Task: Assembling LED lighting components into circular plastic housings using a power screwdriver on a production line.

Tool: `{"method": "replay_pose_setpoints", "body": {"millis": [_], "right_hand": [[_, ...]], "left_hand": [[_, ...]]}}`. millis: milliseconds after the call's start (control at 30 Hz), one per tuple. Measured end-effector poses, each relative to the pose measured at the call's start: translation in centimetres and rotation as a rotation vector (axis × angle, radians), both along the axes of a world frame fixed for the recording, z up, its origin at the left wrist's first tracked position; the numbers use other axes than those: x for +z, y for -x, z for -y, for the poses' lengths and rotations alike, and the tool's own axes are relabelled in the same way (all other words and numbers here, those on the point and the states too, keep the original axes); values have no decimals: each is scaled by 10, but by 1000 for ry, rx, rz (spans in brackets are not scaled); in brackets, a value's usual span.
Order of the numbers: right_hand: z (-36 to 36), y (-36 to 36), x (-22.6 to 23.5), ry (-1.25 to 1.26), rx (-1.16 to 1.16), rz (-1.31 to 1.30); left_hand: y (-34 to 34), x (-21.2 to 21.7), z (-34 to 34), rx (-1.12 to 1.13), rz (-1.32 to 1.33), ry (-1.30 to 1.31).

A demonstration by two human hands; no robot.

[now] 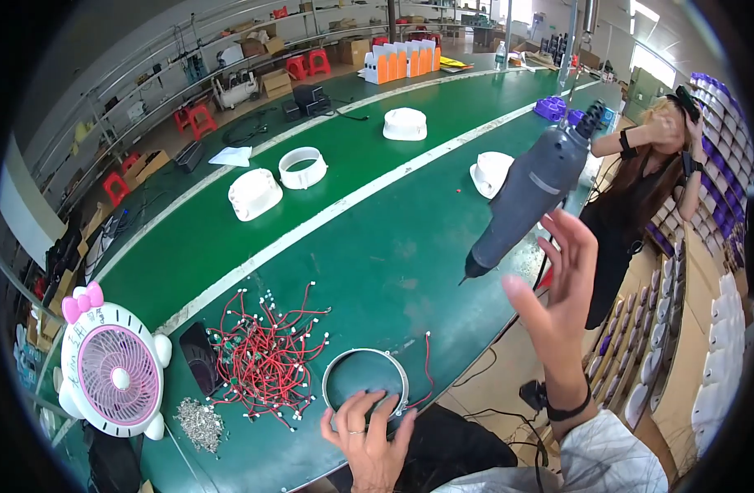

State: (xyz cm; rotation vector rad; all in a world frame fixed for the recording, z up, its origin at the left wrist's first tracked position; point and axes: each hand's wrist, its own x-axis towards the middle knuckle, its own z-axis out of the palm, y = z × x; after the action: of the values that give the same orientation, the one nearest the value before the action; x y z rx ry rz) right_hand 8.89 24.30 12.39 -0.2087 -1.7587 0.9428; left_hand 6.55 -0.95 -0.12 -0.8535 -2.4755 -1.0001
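A thin white plastic ring (400, 366) lies on the green bench at my side. My left hand (370, 444) grips its near edge, the fingers curled over the rim and the thumb at the right. One red wire (428, 361) runs from the bench to the ring's right side. A dark electric screwdriver (529, 189) hangs bit-down over the bench's right edge. Just below and right of it, my right hand (562, 300) is raised and open, fingers apart and nothing in them. Left of the ring sit a tangle of red wires (270, 357) and a pile of small screws (200, 423).
A pink-and-white fan (118, 374) and a dark phone (198, 357) stand left of the wires. Several white housings (255, 195) rest across the bench (377, 271). At right, another person (640, 189) has both hands raised to the head, beside racks of white parts (714, 361).
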Motion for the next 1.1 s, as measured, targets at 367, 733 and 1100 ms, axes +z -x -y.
{"method": "replay_pose_setpoints", "body": {"millis": [367,733,1100], "right_hand": [[11,66,20,375,646,52],[60,37,23,254,1263,197],[80,33,-6,81,1080,333]], "left_hand": [[5,-4,-1,23,13,-25],[6,-2,-3,54,-4,-2],[6,-7,-3,61,-1,-47]]}}
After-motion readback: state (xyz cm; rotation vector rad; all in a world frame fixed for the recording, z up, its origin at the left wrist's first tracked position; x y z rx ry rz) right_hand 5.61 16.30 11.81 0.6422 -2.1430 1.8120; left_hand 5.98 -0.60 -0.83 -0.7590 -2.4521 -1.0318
